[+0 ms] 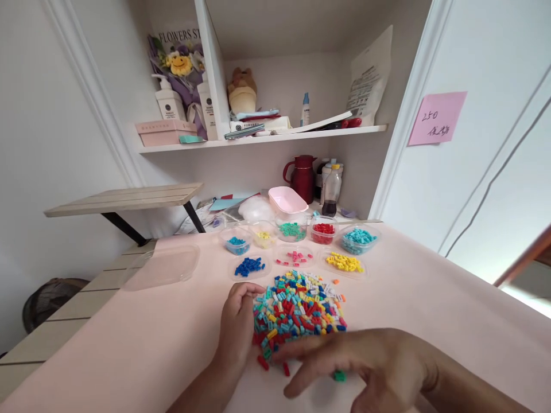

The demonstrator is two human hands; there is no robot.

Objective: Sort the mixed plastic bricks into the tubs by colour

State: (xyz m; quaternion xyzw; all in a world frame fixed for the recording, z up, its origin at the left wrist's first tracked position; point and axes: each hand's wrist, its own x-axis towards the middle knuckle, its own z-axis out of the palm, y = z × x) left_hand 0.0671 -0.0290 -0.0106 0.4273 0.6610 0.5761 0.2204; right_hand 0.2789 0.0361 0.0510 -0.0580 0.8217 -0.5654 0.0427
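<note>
A pile of small plastic building bricks [301, 304] in many colours lies on the pink tabletop before me. At its left edge rests my left hand [236, 321], on its side, with fingers bent toward the bricks. No brick shows in it, though its palm side is partly hidden. Over the near right edge of the pile reaches my right hand [365, 361], palm down, fingers apart and slightly blurred, holding nothing visible. Near its fingertips lie loose red bricks [286, 369]; a green brick [340, 376] shows just below the hand.
Behind the pile stand clear containers of sorted bricks: dark blue [249, 266], pink [295, 258], yellow [344, 262], light blue [236, 245], green [291, 230], red [323, 232] and turquoise [360, 241]. A clear lid [166, 264] lies left. Farther back are a pink basin [287, 199] and red jug [303, 179].
</note>
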